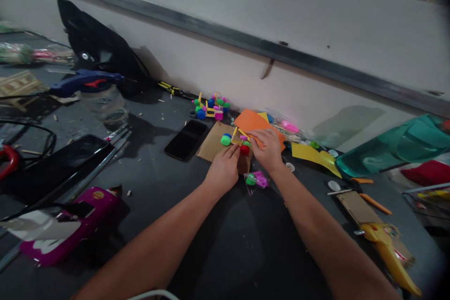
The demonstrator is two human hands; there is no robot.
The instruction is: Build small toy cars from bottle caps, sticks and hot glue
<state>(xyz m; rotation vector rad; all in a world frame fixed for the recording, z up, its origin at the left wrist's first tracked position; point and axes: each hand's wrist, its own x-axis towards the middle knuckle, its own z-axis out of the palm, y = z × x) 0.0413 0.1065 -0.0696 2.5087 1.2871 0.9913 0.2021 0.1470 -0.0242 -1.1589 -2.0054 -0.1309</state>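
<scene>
A small handmade toy car [236, 137], with a yellow frame and green, blue and red round caps for wheels, stands at a piece of brown cardboard [211, 145]. My left hand [225, 168] reaches it from the near side, fingers close together and closed on its lower edge. From the right, my right hand [267, 150] has its fingers bent over the car's other end, beside a sheet of orange paper [255, 124]. The fingers cover part of the car. Just below lies a clear plastic bag [251, 187] with green and purple pieces.
A phone [186, 139] lies left of the cardboard, and a similar toy [211, 110] stands behind. A teal bottle [390, 145], yellow paper [316, 157] and a yellow-handled tool [386, 248] are on the right. Leftward are a blue glue gun [86, 79] and a purple object [77, 225].
</scene>
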